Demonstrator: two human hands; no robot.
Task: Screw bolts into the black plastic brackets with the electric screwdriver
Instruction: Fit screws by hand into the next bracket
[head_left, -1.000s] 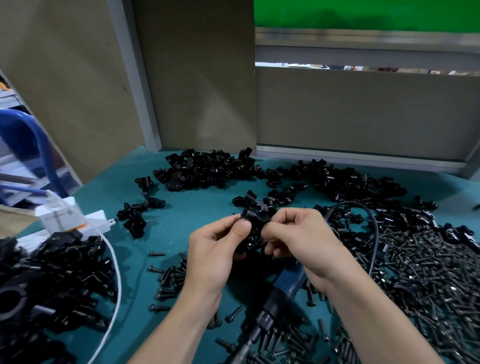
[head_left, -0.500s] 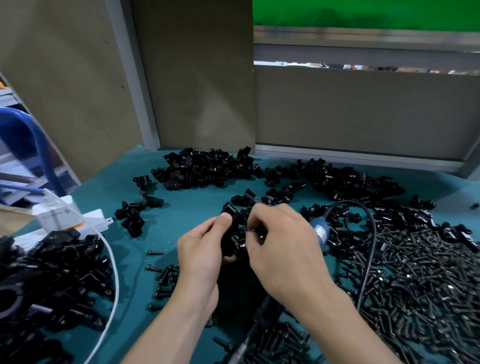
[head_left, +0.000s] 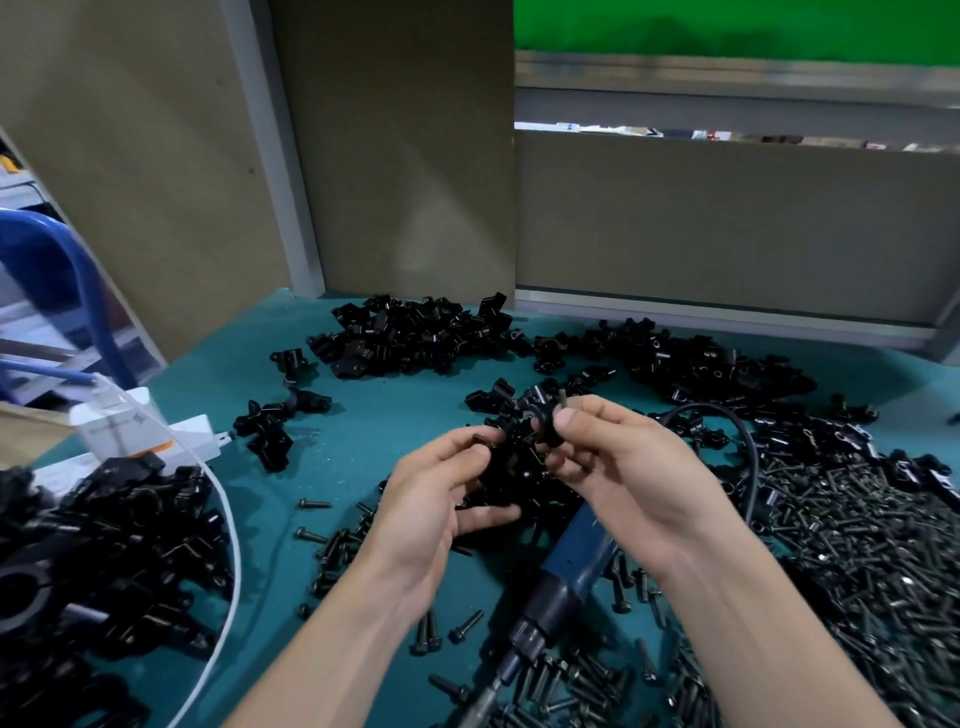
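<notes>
My left hand (head_left: 436, 499) holds a black plastic bracket (head_left: 511, 457) above the middle of the teal table, fingers curled round it from the left. My right hand (head_left: 618, 462) pinches a small black bolt (head_left: 562, 402) at the bracket's upper right side, with thumb and forefinger. The blue electric screwdriver (head_left: 566, 577) lies on the table under my right wrist, its bit pointing toward the near edge and its black cable (head_left: 748, 467) looping up to the right.
Piles of black brackets (head_left: 415, 332) lie at the back and finished ones (head_left: 104, 545) at the near left. A heap of loose bolts (head_left: 857, 551) covers the right side. A white cable (head_left: 228, 519) and a white box (head_left: 119, 426) sit at the left edge.
Both hands have stayed over the table's middle, turning the bracket; my right hand has shifted from covering it to pinching a bolt at its top right. The screwdriver body shows again below my wrist.
</notes>
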